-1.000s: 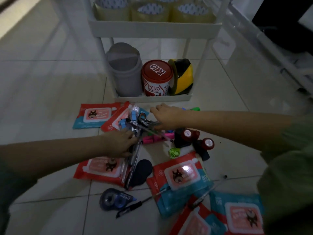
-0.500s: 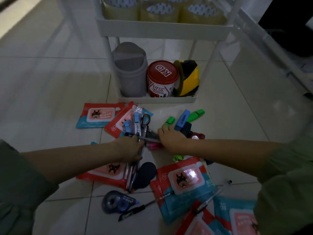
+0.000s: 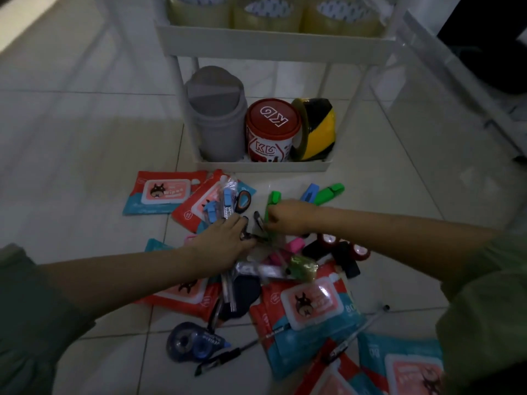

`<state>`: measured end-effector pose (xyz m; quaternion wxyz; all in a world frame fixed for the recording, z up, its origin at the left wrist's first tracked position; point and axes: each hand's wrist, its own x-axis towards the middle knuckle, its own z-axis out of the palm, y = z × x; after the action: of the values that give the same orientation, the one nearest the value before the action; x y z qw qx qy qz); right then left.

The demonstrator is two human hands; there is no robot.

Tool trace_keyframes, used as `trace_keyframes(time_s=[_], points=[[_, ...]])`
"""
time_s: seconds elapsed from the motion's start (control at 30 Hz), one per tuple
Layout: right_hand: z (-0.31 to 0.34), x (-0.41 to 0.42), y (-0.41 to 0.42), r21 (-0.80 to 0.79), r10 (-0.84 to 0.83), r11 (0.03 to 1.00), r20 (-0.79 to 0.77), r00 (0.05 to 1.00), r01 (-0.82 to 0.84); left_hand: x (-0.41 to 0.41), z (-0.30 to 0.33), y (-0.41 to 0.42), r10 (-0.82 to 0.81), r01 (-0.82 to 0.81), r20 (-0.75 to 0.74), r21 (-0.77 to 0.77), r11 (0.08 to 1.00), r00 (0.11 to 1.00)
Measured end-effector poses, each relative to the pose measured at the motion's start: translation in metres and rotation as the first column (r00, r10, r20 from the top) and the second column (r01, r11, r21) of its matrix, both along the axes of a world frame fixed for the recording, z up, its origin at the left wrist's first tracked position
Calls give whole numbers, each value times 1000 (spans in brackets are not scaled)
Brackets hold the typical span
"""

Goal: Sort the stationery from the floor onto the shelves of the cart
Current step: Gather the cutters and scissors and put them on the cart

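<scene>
Stationery lies in a heap on the tiled floor in front of the white cart [image 3: 256, 166]. My left hand [image 3: 225, 243] rests low on the heap, closed over a bundle of pens [image 3: 228, 292] whose ends stick out below the palm. Just to its right, my right hand [image 3: 288, 216] has its fingers curled on the lower end of a green highlighter [image 3: 273, 201]. Orange-handled scissors [image 3: 242, 201] lie above my left fingers. A blue highlighter [image 3: 309, 192] and a second green highlighter [image 3: 329, 192] lie behind my right hand.
The cart's bottom shelf holds a grey bin [image 3: 216, 115], a red tub [image 3: 272, 129] and yellow-black tape [image 3: 316, 129]; tape rolls [image 3: 268, 10] fill the shelf above. Wipe packs [image 3: 308, 309], a correction tape [image 3: 191, 342], a black pen [image 3: 219, 362] and pink highlighters [image 3: 293, 243] cover the floor.
My right hand pulled back from the pens towards my left hand, then reached up to the green highlighter, which has turned more upright. My left hand kept the pens.
</scene>
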<state>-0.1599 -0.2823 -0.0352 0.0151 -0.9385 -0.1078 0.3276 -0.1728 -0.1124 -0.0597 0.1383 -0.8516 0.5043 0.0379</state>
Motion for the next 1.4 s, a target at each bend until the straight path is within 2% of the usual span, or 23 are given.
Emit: trace_keyframes(time_s=[0.07, 0.13, 0.23, 0.27, 0.33, 0.4, 0.47, 0.57, 0.7, 0.8, 0.97, 1.17, 1.4], points=[[0, 9, -1, -19, -13, 1000, 74, 997, 15, 1, -2, -3, -18, 27, -79, 113, 993, 997], [-2, 16, 3, -28, 18, 999, 118, 993, -15, 2, 1, -8, -59, 64, -82, 66, 996, 995], [-5, 26, 16, -53, 117, 993, 222, 968, -108, 0, 2, -14, 42, 4, -159, 282, 959, 986], [-7, 28, 19, -89, 173, 984, 226, 959, -156, 1, 3, -16, 58, -6, -162, 305, 952, 985], [-13, 30, 24, -162, 272, 956, 166, 948, -246, 1, 6, -16, 97, -40, -190, 283, 958, 977], [-24, 29, 29, -162, 267, 956, 148, 952, -243, 3, 2, -7, 58, -22, -192, 181, 983, 980], [-32, 28, 32, -143, 258, 962, 209, 943, -232, 5, -1, 3, -29, 35, -126, 51, 998, 992], [-37, 32, 32, -157, 274, 959, 276, 921, -238, 5, -4, 17, -92, 93, -146, 0, 996, 985], [-38, 30, 31, -151, 279, 956, 201, 939, -252, 7, -4, 24, -93, 93, -68, 7, 996, 993], [-31, 27, 26, -119, 290, 955, 198, 936, -270, 4, -1, 21, -36, 39, -178, 12, 999, 983], [-26, 25, 20, -173, 298, 949, 214, 930, -264, 0, -1, 9, 90, -51, -293, 141, 989, 952], [-23, 17, 15, -263, 297, 932, 169, 940, -247, -2, -3, 9, 153, -103, -308, 171, 980, 939], [-5, 17, 8, -385, 250, 897, 39, 967, -216, -7, 2, 13, 189, -131, -306, 199, 971, 933]])
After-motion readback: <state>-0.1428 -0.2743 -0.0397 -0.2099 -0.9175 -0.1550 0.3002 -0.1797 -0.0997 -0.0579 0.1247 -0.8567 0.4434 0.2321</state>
